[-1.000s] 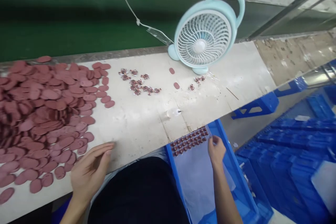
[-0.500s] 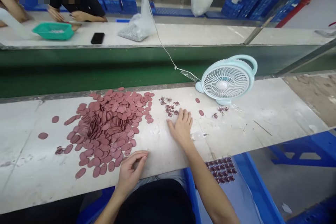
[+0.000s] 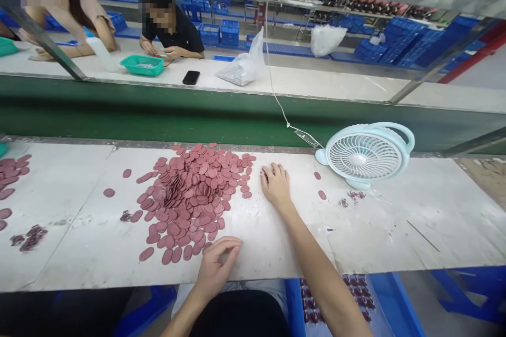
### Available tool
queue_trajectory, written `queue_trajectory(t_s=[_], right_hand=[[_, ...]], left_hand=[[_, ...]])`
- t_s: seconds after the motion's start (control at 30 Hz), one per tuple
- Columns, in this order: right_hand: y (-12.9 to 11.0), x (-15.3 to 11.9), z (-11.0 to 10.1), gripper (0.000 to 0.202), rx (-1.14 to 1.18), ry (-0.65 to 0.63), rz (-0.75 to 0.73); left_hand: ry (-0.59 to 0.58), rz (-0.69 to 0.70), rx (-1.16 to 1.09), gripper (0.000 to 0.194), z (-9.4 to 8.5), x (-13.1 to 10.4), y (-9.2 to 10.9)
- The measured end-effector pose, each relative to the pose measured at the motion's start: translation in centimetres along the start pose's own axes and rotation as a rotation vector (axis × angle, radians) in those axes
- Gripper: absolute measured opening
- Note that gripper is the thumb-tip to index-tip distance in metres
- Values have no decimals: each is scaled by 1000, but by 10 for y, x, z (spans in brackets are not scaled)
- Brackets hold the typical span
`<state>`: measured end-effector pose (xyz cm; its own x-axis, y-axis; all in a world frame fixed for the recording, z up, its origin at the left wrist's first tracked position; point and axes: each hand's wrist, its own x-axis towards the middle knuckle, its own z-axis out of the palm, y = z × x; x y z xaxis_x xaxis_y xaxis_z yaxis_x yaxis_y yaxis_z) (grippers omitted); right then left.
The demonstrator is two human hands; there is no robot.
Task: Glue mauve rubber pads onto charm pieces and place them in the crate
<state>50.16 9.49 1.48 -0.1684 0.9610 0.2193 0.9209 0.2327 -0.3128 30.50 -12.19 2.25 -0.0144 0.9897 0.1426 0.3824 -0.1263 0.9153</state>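
My right hand (image 3: 276, 184) lies over the small dark metallic pieces on the white table (image 3: 272, 253), its fingers bent down and slightly apart, covering most of them. Whether it grips any cannot be made out. Nearer the front edge, my left hand (image 3: 221, 260) rests with thumb and fingertips together; anything between them is too small to tell. Left of both hands spreads a large heap of reddish oval pieces (image 3: 193, 179). Two more ovals (image 3: 322, 195) and a few metallic pieces (image 3: 351, 197) sit right of my right hand.
A pale blue fan (image 3: 366, 155) stands at the back right. Below the table edge is a blue crate (image 3: 389, 300) with rows of dark pieces. Across the green divider are two people, a green basket (image 3: 142, 66), a phone (image 3: 191, 78) and a plastic bag (image 3: 245, 66).
The view has shifted, showing more at the left and back. My right hand has moved back over the metallic pieces, which were visible before. My left hand keeps its pose.
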Motion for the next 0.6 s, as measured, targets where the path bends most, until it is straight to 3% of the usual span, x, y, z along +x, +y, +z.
queue_trajectory(t_s=[0.13, 0.27, 0.37, 0.47, 0.53, 0.6], right_hand=[[0, -46, -5, 39, 18, -18, -46], [0, -99, -10, 38, 35, -32, -51], [-2, -129, -17, 37, 45, -33, -37], [-8, -157, -32, 41, 127, 22, -14], [-14, -179, -46, 44, 339, 109, 27], [-18, -202, -61, 37, 708, 181, 148]], left_hand=[[-53, 36, 46, 20, -8, 17, 9], [-137, 136, 161, 21, -10, 74, 16], [-193, 215, 307, 28, 8, 128, 16], [-248, 270, 449, 50, 34, 173, 9], [-287, 294, 526, 59, 49, 192, 2], [-317, 304, 589, 63, 57, 202, -5]])
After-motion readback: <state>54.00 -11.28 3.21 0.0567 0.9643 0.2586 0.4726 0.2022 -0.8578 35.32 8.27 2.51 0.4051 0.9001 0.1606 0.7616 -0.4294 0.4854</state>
